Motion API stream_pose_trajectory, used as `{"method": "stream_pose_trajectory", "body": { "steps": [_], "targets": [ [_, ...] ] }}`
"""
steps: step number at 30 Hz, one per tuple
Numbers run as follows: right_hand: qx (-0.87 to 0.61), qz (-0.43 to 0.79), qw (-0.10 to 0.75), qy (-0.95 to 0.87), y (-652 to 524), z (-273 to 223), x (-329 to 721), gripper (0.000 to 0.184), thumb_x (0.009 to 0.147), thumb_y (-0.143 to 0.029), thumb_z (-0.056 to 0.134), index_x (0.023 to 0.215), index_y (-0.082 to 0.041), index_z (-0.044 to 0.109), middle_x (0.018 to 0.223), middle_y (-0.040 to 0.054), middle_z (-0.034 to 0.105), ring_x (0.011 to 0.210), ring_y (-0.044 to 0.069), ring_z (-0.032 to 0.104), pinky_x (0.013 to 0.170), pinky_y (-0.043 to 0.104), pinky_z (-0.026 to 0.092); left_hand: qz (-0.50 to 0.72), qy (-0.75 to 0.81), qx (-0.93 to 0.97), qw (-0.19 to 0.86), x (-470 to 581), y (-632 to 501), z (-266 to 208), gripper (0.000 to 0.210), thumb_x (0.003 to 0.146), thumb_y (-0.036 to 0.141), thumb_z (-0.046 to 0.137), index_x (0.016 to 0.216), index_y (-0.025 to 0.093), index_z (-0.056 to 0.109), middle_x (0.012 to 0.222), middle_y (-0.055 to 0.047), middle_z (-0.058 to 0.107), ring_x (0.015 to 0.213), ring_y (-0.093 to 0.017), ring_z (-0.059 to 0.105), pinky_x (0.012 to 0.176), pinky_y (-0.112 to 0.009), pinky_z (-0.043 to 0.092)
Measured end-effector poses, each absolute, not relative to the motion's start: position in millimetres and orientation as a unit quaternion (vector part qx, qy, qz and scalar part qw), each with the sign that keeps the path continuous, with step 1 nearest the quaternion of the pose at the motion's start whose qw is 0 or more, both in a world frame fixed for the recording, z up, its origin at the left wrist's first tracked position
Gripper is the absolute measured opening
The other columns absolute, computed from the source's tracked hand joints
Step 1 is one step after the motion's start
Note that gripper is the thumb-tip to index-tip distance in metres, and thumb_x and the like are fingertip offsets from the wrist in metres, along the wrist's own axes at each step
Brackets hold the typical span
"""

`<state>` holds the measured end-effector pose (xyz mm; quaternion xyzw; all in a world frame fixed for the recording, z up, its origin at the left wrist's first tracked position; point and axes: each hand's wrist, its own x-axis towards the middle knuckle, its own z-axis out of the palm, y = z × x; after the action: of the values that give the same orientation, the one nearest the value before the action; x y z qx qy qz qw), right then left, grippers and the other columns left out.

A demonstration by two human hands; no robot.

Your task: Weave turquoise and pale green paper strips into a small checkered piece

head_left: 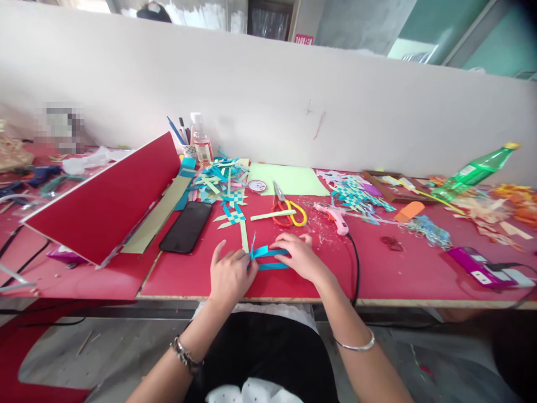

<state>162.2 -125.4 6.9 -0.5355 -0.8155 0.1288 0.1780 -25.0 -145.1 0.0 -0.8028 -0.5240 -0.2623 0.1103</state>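
Observation:
My left hand is low over the red table, its thumb and fingertips closed on the left end of some blue paper strips. A pale green paper strip runs upward from those fingertips. To the right, my right hand has curved fingers closed on the other end of the blue strips. One short blue end stands up folded between the hands. Just beyond lie woven blue-and-green paper pieces, a loose pale green strip and scissors with red and yellow handles.
A black phone and a leaning red board are at left. A pink glue gun trails a cable over the table's front edge. Farther right are a green bottle and a purple power strip. A clear bottle stands behind.

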Motion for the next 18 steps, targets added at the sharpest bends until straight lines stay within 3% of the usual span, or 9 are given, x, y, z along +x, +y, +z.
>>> {"method": "stream_pose_trajectory", "body": {
  "steps": [5, 11, 14, 18],
  "targets": [
    [-0.54, 0.136, 0.19, -0.809, -126, 8, 158, 0.016, 0.08, -0.023, 0.046, 0.089, -0.023, 0.059, 0.094, 0.0033, 0.058, 0.088, 0.017, 0.053, 0.084, 0.039, 0.022, -0.277, -0.496, -0.818, 0.088, -28, -142, -5, 0.025, 0.076, 0.02, 0.045, 0.054, 0.018, 0.057, 0.06, -0.001, 0.061, 0.067, -0.016, 0.058, 0.083, -0.035, 0.036],
    [-0.563, 0.207, 0.182, -0.779, -126, 15, 162, 0.011, 0.076, -0.026, 0.052, 0.083, -0.022, 0.059, 0.075, -0.0016, 0.06, 0.067, 0.012, 0.052, 0.077, 0.033, 0.028, -0.254, -0.481, -0.835, 0.084, -30, -138, -7, 0.025, 0.077, 0.02, 0.044, 0.056, 0.017, 0.056, 0.058, -0.002, 0.06, 0.054, -0.013, 0.055, 0.064, -0.029, 0.039],
    [-0.562, 0.244, 0.186, -0.768, -121, 17, 167, 0.012, 0.074, -0.028, 0.053, 0.077, -0.02, 0.061, 0.065, -0.0015, 0.059, 0.062, 0.012, 0.051, 0.071, 0.03, 0.032, -0.257, -0.467, -0.841, 0.091, -31, -138, -6, 0.022, 0.076, 0.02, 0.045, 0.057, 0.017, 0.058, 0.064, -0.003, 0.062, 0.064, -0.015, 0.058, 0.07, -0.031, 0.04],
    [-0.532, 0.3, 0.199, -0.766, -113, 14, 173, 0.014, 0.073, -0.027, 0.053, 0.076, -0.019, 0.063, 0.071, 0.0015, 0.063, 0.067, 0.014, 0.054, 0.07, 0.029, 0.036, -0.269, -0.454, -0.844, 0.097, -32, -138, -6, 0.02, 0.075, 0.019, 0.046, 0.059, 0.017, 0.058, 0.071, -0.004, 0.064, 0.083, -0.017, 0.058, 0.081, -0.033, 0.037]
  ]
}}
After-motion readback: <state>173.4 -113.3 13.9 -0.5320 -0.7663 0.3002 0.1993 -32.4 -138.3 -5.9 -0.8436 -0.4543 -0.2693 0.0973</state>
